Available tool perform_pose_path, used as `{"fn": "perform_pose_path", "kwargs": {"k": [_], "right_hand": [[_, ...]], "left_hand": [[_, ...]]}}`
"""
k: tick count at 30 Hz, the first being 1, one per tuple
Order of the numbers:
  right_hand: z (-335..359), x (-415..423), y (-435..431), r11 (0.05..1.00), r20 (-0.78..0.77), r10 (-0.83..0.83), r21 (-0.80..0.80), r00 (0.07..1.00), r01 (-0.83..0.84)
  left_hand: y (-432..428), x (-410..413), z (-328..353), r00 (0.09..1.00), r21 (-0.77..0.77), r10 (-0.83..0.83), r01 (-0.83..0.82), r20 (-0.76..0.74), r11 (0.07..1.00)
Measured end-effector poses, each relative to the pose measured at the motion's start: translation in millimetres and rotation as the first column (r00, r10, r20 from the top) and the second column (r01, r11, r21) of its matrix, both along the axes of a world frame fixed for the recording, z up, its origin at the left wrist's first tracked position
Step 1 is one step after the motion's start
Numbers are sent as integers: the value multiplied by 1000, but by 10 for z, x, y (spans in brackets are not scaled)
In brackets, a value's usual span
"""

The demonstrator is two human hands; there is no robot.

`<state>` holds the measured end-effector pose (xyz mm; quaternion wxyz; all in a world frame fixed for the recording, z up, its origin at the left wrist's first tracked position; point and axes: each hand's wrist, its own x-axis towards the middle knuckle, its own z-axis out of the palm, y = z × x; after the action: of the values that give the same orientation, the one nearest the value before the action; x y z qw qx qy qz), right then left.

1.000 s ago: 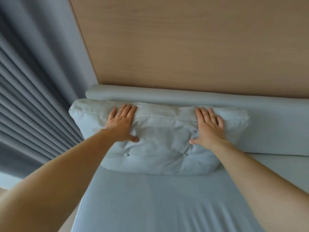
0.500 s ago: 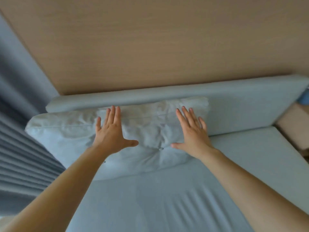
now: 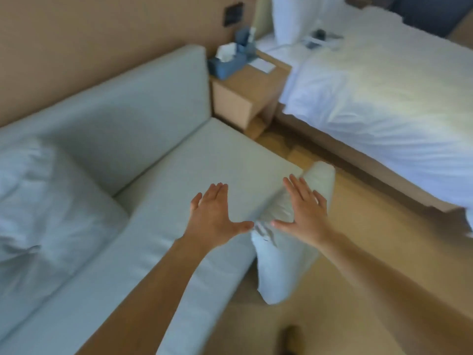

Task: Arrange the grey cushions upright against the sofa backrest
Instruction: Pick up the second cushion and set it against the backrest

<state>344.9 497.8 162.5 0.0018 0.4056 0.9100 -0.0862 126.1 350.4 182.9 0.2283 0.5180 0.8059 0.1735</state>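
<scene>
Both hands are flat, fingers spread, holding nothing: left hand over the seat, right hand nearer the second cushion. That cushion leans on end against the seat's front edge, just under the right palm, long axis running away toward the floor. Soft, creased, pillowy grey fabric. Another cushion stands far left against the backrest.

The whole scene is smeared with motion blur. The cushion on the sofa runs off the left edge — its outline is soft, no seams readable. The second cushion, down by the seat's front edge, is partly hidden behind the right hand. Small items on the bed and nightstand are too blurred to identify — likewise the dark shape by the bottom edge.
</scene>
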Motion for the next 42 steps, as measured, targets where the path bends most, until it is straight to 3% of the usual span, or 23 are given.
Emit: {"fn": "perform_pose_path", "kwargs": {"k": [6, 11, 16, 21, 23, 26, 29, 32, 35, 42], "right_hand": [[-301, 1390, 921, 974, -30, -199, -119, 979, 195], [-677, 2145, 1666, 940, -67, -230, -275, 971, 203], [-931, 2723, 2268, 885, -84, -249, -424, 965, 192], [-1364, 3105, 2605, 796, -57, -292, -567, 955, 210], [-1576, 3173, 2664, 772, -61, -304, -600, 951, 209], [-1922, 3240, 2713, 737, -93, -325, -648, 941, 190], [-2238, 3321, 2739, 720, -134, -335, -675, 933, 161], [-2475, 3448, 2728, 709, -161, -342, -690, 926, 142], [-2615, 3569, 2715, 687, -144, -360, -709, 922, 158], [-2786, 3383, 2700, 643, -28, -325, -739, 945, 199]], "left_hand": [[1321, 1513, -203, 980, -106, -196, 193, -18, 976], [2267, 2510, -495, 978, -219, -203, 189, -43, 957], [3191, 3059, -722, 938, -324, -294, 225, -184, 919], [4059, 3359, -973, 746, -399, -518, 362, -418, 843], [4417, 3398, -1177, 641, -504, -621, 391, -452, 770], [4898, 3450, -1540, 521, -693, -722, 303, -454, 654], [5176, 3472, -1890, 496, -804, -756, 173, -429, 569], [5280, 3401, -2177, 561, -884, -752, 74, -346, 462], [5294, 3419, -2263, 559, -936, -773, -14, -299, 352], [4698, 3842, -2165, 489, -913, -817, 93, -306, 398]]}}
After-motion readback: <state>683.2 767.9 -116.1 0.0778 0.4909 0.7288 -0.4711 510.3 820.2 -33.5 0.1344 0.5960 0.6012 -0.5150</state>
